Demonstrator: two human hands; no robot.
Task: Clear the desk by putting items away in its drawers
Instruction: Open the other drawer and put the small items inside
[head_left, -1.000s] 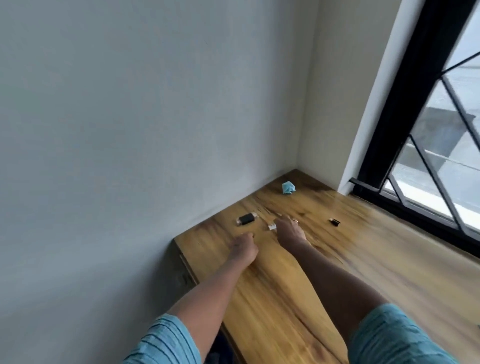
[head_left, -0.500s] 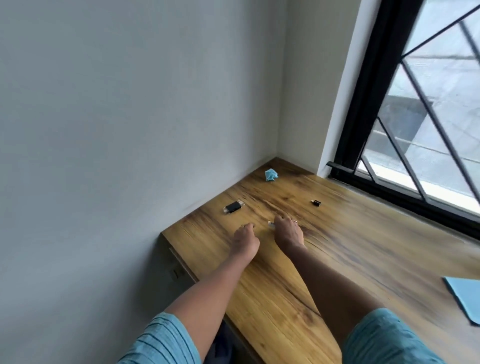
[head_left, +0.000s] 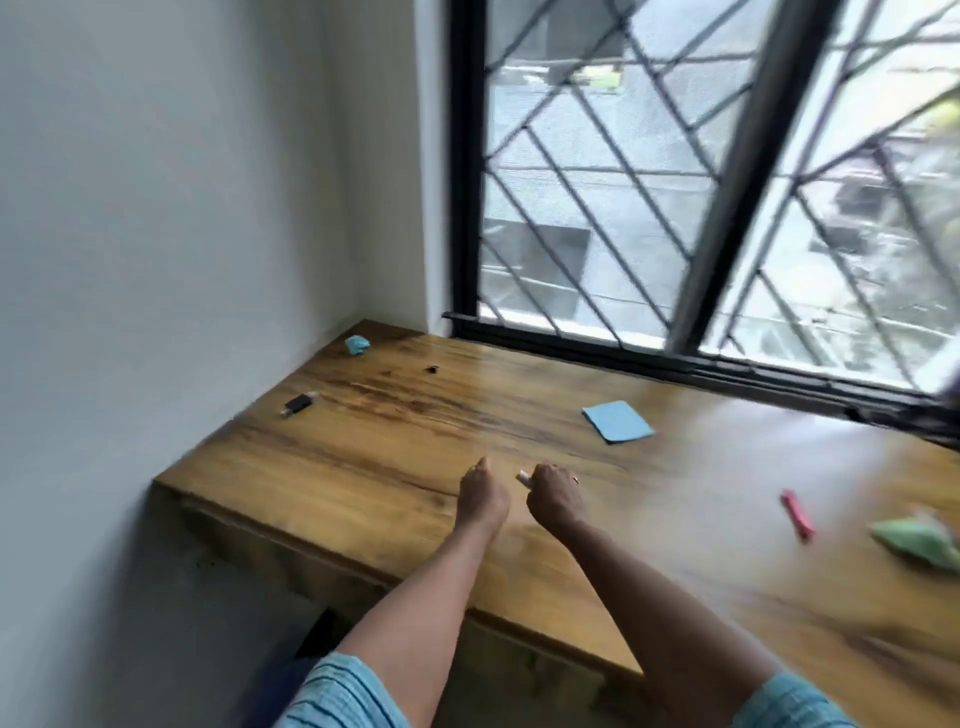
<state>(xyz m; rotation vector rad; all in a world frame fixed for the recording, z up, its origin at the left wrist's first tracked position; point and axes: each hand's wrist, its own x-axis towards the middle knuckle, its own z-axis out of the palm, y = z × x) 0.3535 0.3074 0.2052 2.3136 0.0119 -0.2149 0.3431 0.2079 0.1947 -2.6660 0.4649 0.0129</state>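
Small white piece is pinched in the right hand, its end poking out toward the left hand, both low over the table. Left fingers are curled; can't tell if they hold anything. Blue pad lies flat ahead-right, nearer the right hand. Black stick sits far left by the wall, long axis diagonal, on the left hand's side.

Wooden desk; black flash drive, blue square, blue wad, pink stick, green wad
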